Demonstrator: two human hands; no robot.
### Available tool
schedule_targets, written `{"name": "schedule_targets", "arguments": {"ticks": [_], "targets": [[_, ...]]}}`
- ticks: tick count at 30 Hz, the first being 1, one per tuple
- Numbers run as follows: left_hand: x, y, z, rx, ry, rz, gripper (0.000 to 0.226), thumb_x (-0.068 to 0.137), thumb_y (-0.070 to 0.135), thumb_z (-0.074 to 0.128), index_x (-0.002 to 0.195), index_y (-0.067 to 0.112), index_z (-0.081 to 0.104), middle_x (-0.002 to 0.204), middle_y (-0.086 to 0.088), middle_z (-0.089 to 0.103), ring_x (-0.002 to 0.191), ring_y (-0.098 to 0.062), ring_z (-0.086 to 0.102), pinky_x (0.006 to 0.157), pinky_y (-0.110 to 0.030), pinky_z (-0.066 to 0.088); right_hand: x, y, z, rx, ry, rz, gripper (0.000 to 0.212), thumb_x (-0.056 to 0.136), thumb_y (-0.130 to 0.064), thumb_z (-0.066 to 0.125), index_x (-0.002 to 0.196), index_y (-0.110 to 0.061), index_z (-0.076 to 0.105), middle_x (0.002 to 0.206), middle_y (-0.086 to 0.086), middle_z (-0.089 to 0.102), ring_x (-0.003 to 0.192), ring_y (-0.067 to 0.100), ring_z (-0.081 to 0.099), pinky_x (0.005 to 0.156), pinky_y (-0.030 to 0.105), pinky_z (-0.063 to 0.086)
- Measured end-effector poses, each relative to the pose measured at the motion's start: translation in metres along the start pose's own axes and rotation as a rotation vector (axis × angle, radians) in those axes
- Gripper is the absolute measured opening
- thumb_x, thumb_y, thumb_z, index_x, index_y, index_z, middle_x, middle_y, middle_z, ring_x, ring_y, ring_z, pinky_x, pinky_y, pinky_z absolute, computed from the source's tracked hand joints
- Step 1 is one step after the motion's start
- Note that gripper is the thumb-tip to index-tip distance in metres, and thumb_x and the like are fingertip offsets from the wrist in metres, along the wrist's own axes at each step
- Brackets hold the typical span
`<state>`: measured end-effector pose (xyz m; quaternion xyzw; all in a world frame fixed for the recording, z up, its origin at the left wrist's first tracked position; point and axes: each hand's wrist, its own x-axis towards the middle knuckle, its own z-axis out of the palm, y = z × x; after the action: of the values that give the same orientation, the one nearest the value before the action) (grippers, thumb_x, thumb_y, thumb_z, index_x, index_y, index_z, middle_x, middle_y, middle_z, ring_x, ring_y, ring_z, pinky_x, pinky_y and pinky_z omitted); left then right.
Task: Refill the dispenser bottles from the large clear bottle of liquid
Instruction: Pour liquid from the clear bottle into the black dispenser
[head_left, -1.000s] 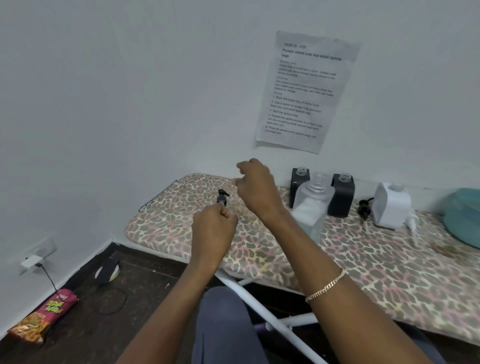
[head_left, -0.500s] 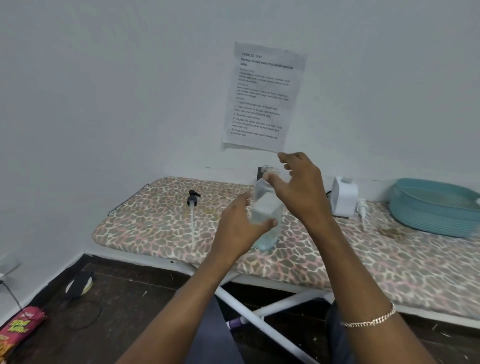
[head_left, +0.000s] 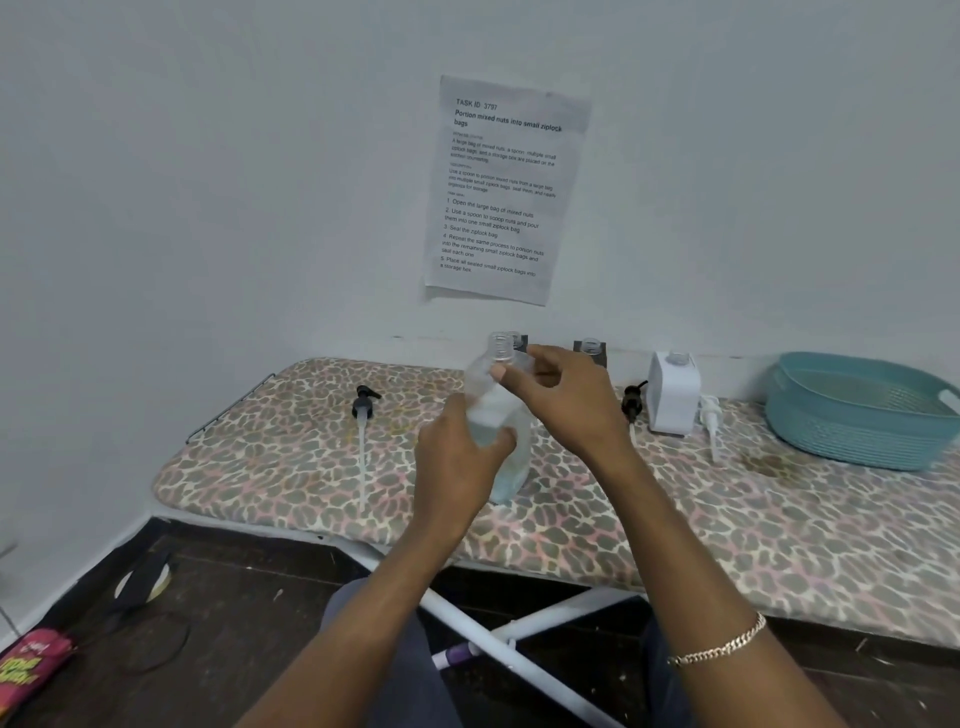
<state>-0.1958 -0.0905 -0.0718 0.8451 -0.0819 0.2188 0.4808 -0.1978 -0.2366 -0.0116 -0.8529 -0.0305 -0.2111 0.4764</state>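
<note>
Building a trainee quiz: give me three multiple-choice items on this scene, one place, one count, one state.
1. The teal basket sits: A) at the board's right end B) on the floor C) under the paper.
2. How many pump heads lie on the board? A) one B) three C) five.
3. The large clear bottle's neck is: A) capped B) open C) pump-fitted.
Answers: A, it rests right of the white bottle; B, two black, one white; B, bare threads show above the gripping left hand.

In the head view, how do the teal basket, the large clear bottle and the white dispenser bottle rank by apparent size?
1. teal basket
2. large clear bottle, though nearer the camera
3. white dispenser bottle
</note>
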Motion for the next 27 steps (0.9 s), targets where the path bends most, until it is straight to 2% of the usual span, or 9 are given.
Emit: {"name": "schedule_targets", "arguments": {"ticks": [3,8,10,13,16,18,21,23,27], "targets": [[0.011,-0.006,-0.008,0.029,0.053,0.013,0.042,0.088,0.033,0.081,0.118,0.012,0.062,0.1,0.001,0.069,0.086,-0.015,0.065,0.068,-0.029,0.053,0.015,0.0,0.013,0.037,-0.014,-0.015,0.071,0.083,-0.071,0.072,0.13,-0.017,0.072,0.116,-0.002,0.076,0.105,0.011,0.071,0.092,0.038,0.06],[0.03,-0.018,-0.018,0.044,0.109,-0.007,0.041,0.087,0.034,0.081,0.118,0.015,0.062,0.104,0.001,0.07,0.09,-0.017,0.066,0.07,-0.033,0.054,0.037,-0.003,0.034,0.099,-0.089,-0.004,0.081,0.081,-0.077,0.068,0.142,-0.023,0.064,0.131,-0.006,0.071,0.113,0.007,0.069,0.098,0.044,0.06],[0.033,-0.023,-0.02,0.052,0.128,-0.006,0.039,0.087,0.033,0.081,0.116,0.014,0.061,0.103,0.001,0.069,0.088,-0.016,0.065,0.068,-0.028,0.052,0.043,0.001,0.038,0.143,-0.114,-0.005,0.069,0.091,-0.062,0.07,0.144,-0.018,0.062,0.13,-0.009,0.069,0.114,0.006,0.067,0.098,0.039,0.058],[0.035,-0.027,-0.022,0.061,0.149,-0.006,0.036,0.086,0.03,0.081,0.111,0.013,0.061,0.1,0.001,0.068,0.082,-0.008,0.061,0.063,-0.015,0.044,0.049,0.014,0.042,0.185,-0.062,0.024,0.043,0.101,-0.042,0.067,0.134,-0.015,0.069,0.112,-0.009,0.068,0.105,0.005,0.066,0.092,0.019,0.046],[0.033,-0.028,-0.022,0.059,0.164,-0.011,0.035,0.086,0.023,0.08,0.112,0.01,0.061,0.095,0.004,0.062,0.085,0.018,0.053,0.065,-0.006,0.041,0.058,0.038,0.05,0.115,0.048,0.05,0.017,0.1,-0.034,0.066,0.106,-0.017,0.067,0.099,0.0,0.066,0.089,0.01,0.063,0.087,0.023,0.047],[0.031,-0.03,-0.021,0.057,0.178,-0.004,0.035,0.086,0.019,0.08,0.114,0.006,0.063,0.093,0.006,0.057,0.088,0.032,0.042,0.069,-0.001,0.038,0.06,0.05,0.057,0.046,0.11,0.093,0.027,0.099,-0.034,0.067,0.115,-0.012,0.068,0.113,0.0,0.068,0.1,0.014,0.062,0.094,0.033,0.051],[0.031,-0.034,-0.02,0.058,0.182,0.011,0.036,0.087,0.019,0.08,0.116,0.004,0.063,0.092,0.007,0.055,0.089,0.036,0.04,0.069,0.002,0.036,0.059,0.057,0.065,-0.009,0.159,0.105,0.025,0.098,-0.034,0.068,0.111,-0.012,0.066,0.112,0.011,0.068,0.105,0.027,0.063,0.091,0.041,0.05],[0.032,-0.035,-0.019,0.064,0.173,0.011,0.037,0.088,0.02,0.08,0.117,0.005,0.061,0.092,0.008,0.053,0.089,0.036,0.038,0.067,0.001,0.036,0.06,0.06,0.074,-0.041,0.141,0.16,0.049,0.099,-0.033,0.069,0.135,-0.002,0.058,0.133,0.017,0.063,0.125,0.033,0.057,0.103,0.04,0.045],[0.032,-0.034,-0.02,0.092,0.136,-0.013,0.042,0.087,0.025,0.078,0.12,0.009,0.058,0.098,0.004,0.055,0.088,0.029,0.04,0.06,-0.008,0.031,0.072,0.069,0.096,-0.044,0.149,0.23,0.084,0.095,-0.045,0.072,0.158,-0.004,0.034,0.158,0.013,0.046,0.148,0.031,0.041,0.117,0.043,0.039]]}}
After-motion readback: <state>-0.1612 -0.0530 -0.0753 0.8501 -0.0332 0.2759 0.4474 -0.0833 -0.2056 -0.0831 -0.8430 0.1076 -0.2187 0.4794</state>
